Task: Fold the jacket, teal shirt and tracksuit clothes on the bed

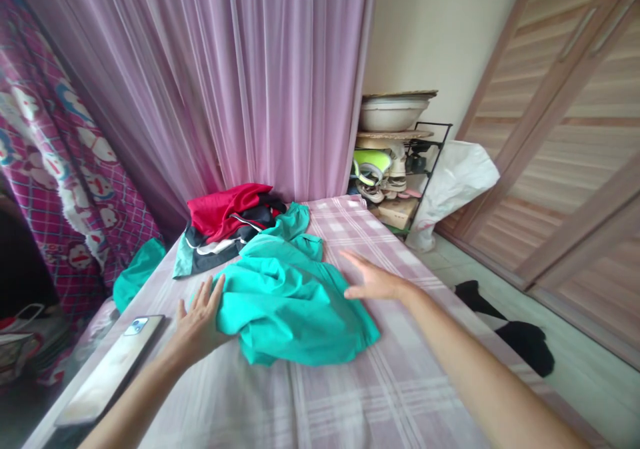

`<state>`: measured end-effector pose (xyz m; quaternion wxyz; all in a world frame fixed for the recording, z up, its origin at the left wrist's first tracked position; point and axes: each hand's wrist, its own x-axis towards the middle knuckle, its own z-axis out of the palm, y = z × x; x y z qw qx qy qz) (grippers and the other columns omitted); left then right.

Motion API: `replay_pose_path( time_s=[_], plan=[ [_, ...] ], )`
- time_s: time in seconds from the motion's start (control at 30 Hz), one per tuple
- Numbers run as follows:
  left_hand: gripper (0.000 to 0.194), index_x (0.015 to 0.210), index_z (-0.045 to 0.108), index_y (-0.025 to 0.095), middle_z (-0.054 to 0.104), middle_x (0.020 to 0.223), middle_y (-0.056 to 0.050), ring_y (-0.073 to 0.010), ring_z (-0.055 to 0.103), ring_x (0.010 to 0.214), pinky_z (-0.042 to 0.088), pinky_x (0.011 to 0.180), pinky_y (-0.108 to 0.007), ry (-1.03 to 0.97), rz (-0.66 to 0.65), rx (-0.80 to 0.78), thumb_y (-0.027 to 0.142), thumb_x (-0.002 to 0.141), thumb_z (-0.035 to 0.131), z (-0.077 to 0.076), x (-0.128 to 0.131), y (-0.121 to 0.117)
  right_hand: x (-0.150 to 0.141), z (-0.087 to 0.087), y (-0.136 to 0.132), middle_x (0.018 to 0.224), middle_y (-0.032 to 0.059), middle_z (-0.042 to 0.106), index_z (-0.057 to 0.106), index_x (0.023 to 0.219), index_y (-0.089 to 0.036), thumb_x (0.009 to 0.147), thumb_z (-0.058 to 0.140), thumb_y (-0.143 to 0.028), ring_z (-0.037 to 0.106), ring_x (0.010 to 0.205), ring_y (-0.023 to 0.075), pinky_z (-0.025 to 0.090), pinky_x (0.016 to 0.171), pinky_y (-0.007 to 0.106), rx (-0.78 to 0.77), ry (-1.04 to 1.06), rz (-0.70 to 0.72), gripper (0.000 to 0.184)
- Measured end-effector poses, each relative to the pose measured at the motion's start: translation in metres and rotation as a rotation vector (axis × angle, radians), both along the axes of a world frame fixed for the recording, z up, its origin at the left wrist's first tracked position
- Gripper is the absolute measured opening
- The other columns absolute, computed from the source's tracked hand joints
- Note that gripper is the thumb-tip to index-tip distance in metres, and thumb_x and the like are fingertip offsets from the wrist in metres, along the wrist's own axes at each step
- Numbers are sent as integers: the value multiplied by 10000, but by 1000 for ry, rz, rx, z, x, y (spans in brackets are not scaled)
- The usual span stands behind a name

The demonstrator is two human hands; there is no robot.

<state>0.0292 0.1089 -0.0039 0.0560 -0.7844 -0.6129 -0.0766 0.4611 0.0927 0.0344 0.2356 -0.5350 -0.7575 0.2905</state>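
Observation:
A crumpled teal garment [295,309] lies on the plaid cloth [345,409] in front of me; its exact kind is hidden by the folds. At its left edge is my left hand [200,315], fingers spread, close against or touching the fabric. My right hand [373,279] hovers by the right side, fingers stretched out and thumb apart, with nothing in it. Behind the teal garment, a heap of clothes includes a red garment [227,209] and a dark one with white and teal parts [217,255].
A phone [113,369] lies face down at the left edge. Purple curtains [280,69] hang behind. Beyond the right edge stand a rack [430,175] with shoes and a basin [395,112], a white bag [460,175], and wooden wardrobe doors [560,135]. Black cloth [523,345] lies on the floor.

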Motion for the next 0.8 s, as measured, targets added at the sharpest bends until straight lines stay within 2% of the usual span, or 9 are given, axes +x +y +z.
replay_pose_path(
  time_s=[0.1,0.17,0.23,0.3,0.37,0.43,0.6,0.7,0.8],
  plan=[
    [1147,1577,195,198,284,1593,-251,-458,318,1433,306,1074,-708,18,-28,7,548,632,744,-3,5,3,-46,-14,-9,1652,167,135,200,1589,-238,534,851,-579,139,1508,364,154,1200,568,-41,-214,120,1286],
    [1104,1577,196,203,307,1585,-247,-439,336,1430,291,1093,-694,37,-35,-2,499,664,741,-2,7,4,-71,-25,-13,1620,178,253,179,1593,-234,556,858,-523,253,1475,368,209,1181,565,-31,-283,96,1274],
    [1058,1579,185,201,299,1591,-240,-418,328,1440,270,1112,-686,45,-36,-23,449,702,723,-1,5,6,-85,-33,-15,1522,152,454,263,1574,-256,666,811,-424,430,1382,340,323,1128,504,27,-297,29,1074],
    [1038,1583,162,194,263,1607,-233,-403,299,1459,265,1123,-676,30,-27,-59,401,723,706,-1,-4,10,-89,-35,-12,1358,99,632,466,1473,-304,795,691,-335,577,1243,295,426,1024,409,72,-290,-59,716],
    [1027,1586,130,188,241,1617,-228,-389,279,1472,274,1127,-663,-16,-12,-100,367,741,685,-2,-15,15,-85,-32,-7,1184,61,732,634,1302,-329,858,584,-301,661,1111,268,477,913,341,70,-284,-167,448],
    [997,1585,132,199,265,1611,-218,-378,291,1469,296,1126,-643,-80,-16,-120,357,758,667,-4,-25,21,-76,-26,0,1076,35,768,692,1198,-337,858,552,-314,692,1039,262,496,852,316,68,-244,-273,368],
    [1020,1564,217,181,352,1573,-205,-345,390,1422,353,1140,-497,-248,-216,-120,388,702,721,0,-29,32,-51,-1,17,1071,6,769,716,1143,-304,740,579,-281,676,1076,266,517,912,357,167,121,-424,426],
    [1071,1562,228,182,349,1579,-189,-328,396,1420,350,1151,-456,-364,-321,-151,390,653,755,4,-19,29,-42,15,23,1050,48,772,713,1127,-218,699,589,-313,707,975,268,564,816,362,151,454,-509,456],
    [995,1522,339,207,453,1524,-160,-322,472,1364,391,1115,-442,-477,-328,-201,392,638,758,6,-5,23,-39,30,23,933,65,784,704,1110,-196,668,664,-395,728,837,271,585,687,352,102,684,-573,487]
  ],
)
